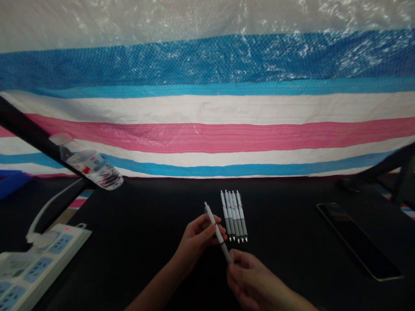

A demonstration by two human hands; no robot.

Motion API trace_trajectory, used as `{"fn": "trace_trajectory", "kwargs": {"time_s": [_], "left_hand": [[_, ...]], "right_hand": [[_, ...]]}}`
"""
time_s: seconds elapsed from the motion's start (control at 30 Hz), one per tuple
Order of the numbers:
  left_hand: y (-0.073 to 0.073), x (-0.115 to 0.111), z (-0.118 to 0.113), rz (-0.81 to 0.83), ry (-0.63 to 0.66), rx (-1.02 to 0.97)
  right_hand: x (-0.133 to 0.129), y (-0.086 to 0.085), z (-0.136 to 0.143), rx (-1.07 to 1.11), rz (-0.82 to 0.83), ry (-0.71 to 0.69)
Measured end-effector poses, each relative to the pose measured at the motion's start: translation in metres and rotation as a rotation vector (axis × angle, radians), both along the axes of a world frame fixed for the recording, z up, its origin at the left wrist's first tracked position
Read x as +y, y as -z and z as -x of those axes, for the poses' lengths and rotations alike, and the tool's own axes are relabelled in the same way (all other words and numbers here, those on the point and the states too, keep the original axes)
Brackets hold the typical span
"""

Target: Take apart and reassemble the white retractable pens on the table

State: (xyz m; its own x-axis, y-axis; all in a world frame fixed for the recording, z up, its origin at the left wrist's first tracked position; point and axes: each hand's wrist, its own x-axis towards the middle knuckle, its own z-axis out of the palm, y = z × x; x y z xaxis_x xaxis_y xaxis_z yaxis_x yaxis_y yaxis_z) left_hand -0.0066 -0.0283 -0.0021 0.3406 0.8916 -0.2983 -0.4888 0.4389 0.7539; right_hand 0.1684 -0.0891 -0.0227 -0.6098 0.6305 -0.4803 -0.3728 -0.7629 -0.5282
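A white pen with a grey grip point(212, 220) slants between my two hands, its clicker end pointing up and away. My left hand point(198, 235) is closed around the upper white barrel, thumb on top. The lower grey end sits between the thumb and fingers of my right hand point(248, 276), which hide the pen's tip. Just beyond my hands, several matching pens point(234, 216) lie side by side on the black table point(155, 220), clickers away from me and silver tips towards me.
A dark phone point(358, 242) lies at the right. At the left are a white power strip point(53, 263) with a plug in it, a plastic water bottle point(94, 166) and a blue object point(13, 181). Black bars point(39, 134) flank the table before a striped tarp point(207, 138).
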Motion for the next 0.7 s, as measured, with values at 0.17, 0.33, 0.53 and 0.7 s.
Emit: {"fn": "trace_trajectory", "kwargs": {"time_s": [0.17,0.33,0.53,0.7], "left_hand": [[0.0001,0.0020,-0.0002,0.004,-0.014,0.003],[-0.0017,0.0022,0.0001,0.010,-0.028,0.005],[-0.0022,0.0006,-0.0003,0.028,-0.026,-0.016],[-0.0014,0.0007,-0.0007,0.013,-0.024,-0.042]], "right_hand": [[0.0014,0.0019,0.0012,-0.012,0.039,0.006],[0.0009,-0.0011,0.0005,-0.008,0.012,-0.016],[-0.0002,0.0059,-0.0014,0.023,0.030,-0.020],[0.0003,0.0078,-0.0001,0.023,0.033,-0.024]]}}
